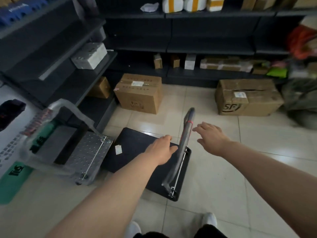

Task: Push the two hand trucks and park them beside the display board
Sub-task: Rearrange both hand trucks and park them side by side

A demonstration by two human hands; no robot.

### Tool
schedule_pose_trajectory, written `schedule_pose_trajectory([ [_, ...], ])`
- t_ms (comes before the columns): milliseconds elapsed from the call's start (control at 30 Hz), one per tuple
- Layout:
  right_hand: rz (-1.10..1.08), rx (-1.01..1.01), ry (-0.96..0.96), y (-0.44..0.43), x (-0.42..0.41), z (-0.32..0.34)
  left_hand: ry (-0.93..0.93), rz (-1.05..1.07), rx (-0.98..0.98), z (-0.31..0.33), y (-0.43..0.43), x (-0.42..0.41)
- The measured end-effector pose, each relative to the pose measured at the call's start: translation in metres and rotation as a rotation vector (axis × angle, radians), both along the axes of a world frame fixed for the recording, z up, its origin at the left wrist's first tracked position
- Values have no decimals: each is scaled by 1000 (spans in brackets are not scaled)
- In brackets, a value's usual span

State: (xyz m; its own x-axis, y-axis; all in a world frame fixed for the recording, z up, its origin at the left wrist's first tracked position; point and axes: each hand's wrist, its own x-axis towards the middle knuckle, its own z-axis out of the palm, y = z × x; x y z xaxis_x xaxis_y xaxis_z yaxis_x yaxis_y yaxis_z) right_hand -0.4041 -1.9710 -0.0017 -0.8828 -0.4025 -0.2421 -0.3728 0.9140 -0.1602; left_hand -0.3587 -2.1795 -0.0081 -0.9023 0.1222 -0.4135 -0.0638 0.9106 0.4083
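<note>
A black platform hand truck (135, 152) stands on the tiled floor in front of me, its grey handle (186, 134) upright with a red band near the top. My left hand (162, 148) reaches out with straight fingers just left of the handle. My right hand (211, 136) is spread open just right of it, holding nothing. A silver perforated hand truck (87, 155) stands at the left, touching the black one, its wrapped handle (68, 109) up. The white display board (12, 140) with green and black print lies beside it at the far left.
Dark shelving (188, 48) with parcels runs along the back and left. Cardboard boxes (139, 92) (247, 97) stand on the floor ahead. A pile of bags (301, 93) fills the right corner. My white shoes (209, 220) show at the bottom.
</note>
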Motion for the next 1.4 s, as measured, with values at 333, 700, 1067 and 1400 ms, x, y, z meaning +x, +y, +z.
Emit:
schedule_pose_trajectory([
  [333,218,41,-5,22,-63,-13,-94,104,-73,-19,57,-10],
  [700,588,78,-13,-11,-124,-35,-179,384,65,-31,69,-12],
  [1067,1021,-46,-48,41,-140,-41,-137,821,-517,-37,179,27],
  [1400,1127,-49,-191,92,-96,-57,-41,1117,-418,-44,238,79],
])
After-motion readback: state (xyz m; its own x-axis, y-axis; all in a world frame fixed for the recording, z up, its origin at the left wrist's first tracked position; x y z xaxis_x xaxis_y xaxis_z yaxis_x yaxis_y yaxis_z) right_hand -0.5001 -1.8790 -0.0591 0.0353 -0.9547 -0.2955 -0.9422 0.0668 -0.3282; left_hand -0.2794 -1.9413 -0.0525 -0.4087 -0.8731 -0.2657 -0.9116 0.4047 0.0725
